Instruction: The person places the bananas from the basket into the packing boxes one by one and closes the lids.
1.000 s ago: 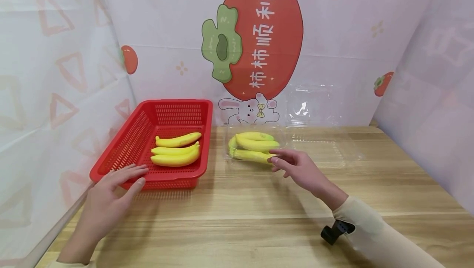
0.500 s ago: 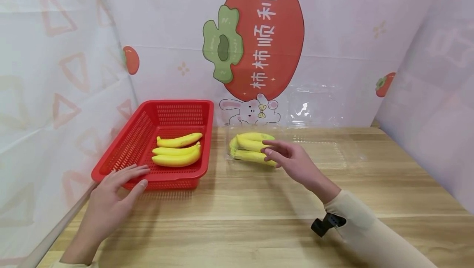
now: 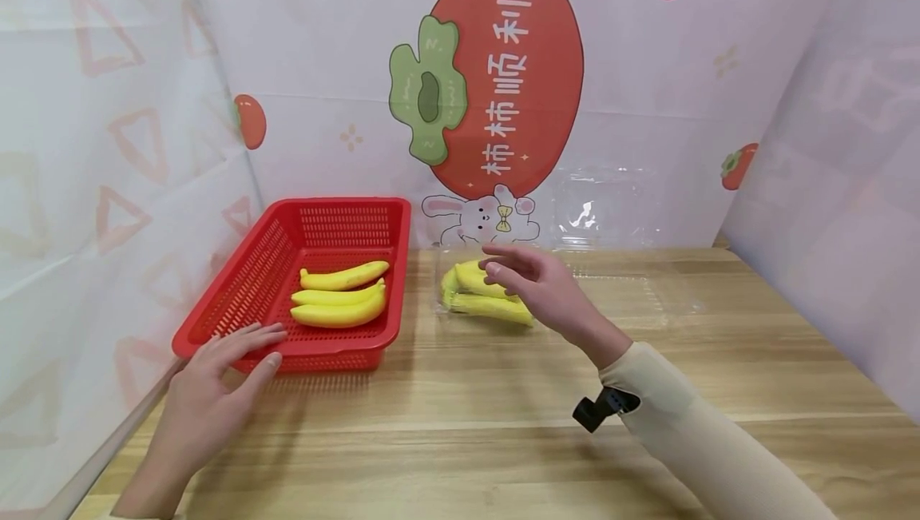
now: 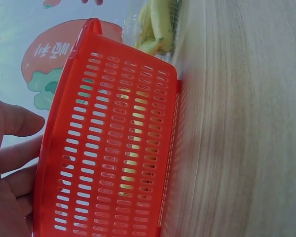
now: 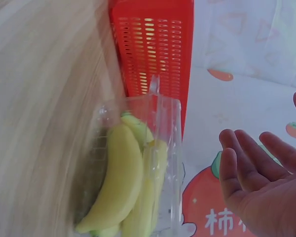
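My left hand [image 3: 212, 392] rests at the near left rim of a red plastic basket [image 3: 287, 352], its fingers relaxed over the edge. Inside the basket lie several yellow bananas [image 3: 338, 312]. To the right stands a clear plastic clamshell box [image 5: 175, 148] with several more bananas [image 5: 118, 173] in its left half. My right hand [image 3: 549, 288] hovers above that box, fingers loosely extended and holding nothing, hiding part of the fruit in the head view. In the right wrist view a gap shows between this hand and the box.
The box's transparent lid [image 3: 607, 208] stands raised against the back cloth. Basket and box sit side by side toward the back of a wooden table [image 3: 446, 440]. White cloth walls [image 3: 115, 184] printed with triangles and persimmons enclose the table at left, back and right.
My right hand has moved left and up, from the right end of the bananas in the box to above them. My left hand has stayed at the basket rim.
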Available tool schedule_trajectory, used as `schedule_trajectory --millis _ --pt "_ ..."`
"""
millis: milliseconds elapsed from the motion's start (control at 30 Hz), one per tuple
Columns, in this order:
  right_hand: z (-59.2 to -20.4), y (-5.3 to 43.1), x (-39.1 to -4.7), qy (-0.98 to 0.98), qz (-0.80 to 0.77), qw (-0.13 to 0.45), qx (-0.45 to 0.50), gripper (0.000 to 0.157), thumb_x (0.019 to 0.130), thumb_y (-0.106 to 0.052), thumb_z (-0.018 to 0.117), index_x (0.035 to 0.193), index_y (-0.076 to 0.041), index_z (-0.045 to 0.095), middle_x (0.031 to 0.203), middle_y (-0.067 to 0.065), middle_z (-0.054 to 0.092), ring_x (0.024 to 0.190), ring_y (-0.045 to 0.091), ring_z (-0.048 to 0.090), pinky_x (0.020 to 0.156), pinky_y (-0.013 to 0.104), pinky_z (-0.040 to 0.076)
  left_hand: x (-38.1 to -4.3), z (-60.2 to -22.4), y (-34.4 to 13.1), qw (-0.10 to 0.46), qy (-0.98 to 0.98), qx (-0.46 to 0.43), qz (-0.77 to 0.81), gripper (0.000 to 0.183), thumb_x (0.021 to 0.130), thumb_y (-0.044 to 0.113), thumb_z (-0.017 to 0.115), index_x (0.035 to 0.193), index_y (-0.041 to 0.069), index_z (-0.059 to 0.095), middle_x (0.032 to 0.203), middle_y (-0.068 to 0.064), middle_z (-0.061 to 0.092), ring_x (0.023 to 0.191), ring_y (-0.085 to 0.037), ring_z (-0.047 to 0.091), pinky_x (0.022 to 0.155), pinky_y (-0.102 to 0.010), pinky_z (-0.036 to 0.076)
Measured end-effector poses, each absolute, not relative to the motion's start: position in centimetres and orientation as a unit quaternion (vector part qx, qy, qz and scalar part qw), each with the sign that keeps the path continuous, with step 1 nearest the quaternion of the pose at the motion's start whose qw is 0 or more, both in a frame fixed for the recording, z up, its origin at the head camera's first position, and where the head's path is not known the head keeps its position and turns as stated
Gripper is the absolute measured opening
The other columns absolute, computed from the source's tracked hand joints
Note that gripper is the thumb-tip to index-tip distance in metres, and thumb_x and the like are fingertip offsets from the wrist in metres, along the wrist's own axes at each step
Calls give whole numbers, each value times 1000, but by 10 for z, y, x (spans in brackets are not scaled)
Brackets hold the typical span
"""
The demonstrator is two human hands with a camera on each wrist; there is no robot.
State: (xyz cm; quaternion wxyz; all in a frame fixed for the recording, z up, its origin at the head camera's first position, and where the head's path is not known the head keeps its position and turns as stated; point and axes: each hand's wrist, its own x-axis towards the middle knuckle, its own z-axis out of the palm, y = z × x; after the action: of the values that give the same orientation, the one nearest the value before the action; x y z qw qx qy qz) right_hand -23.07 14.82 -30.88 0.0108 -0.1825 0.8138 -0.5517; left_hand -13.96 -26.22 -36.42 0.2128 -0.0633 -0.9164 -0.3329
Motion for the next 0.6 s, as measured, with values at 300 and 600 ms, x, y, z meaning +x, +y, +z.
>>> schedule_trajectory --millis 300,600 --pt "-301 134 -239 795 -574 9 -193 42 107 -30 65 146 -17 63 135 9 75 125 40 70 108 63 55 -141 -364 -261 234 -909 -76 -337 34 101 23 74 134 19 74 142 -17 69 135 -40 54 132 -64 23" --pt "-298 126 -245 794 -574 17 -201 39 106 -33 64 144 -23 65 135 4 75 127 39 69 111 64 53 -142 -367 -264 266 -905 -57 -328 32 99 21 76 130 15 76 135 -19 73 135 -42 56 136 -51 22"
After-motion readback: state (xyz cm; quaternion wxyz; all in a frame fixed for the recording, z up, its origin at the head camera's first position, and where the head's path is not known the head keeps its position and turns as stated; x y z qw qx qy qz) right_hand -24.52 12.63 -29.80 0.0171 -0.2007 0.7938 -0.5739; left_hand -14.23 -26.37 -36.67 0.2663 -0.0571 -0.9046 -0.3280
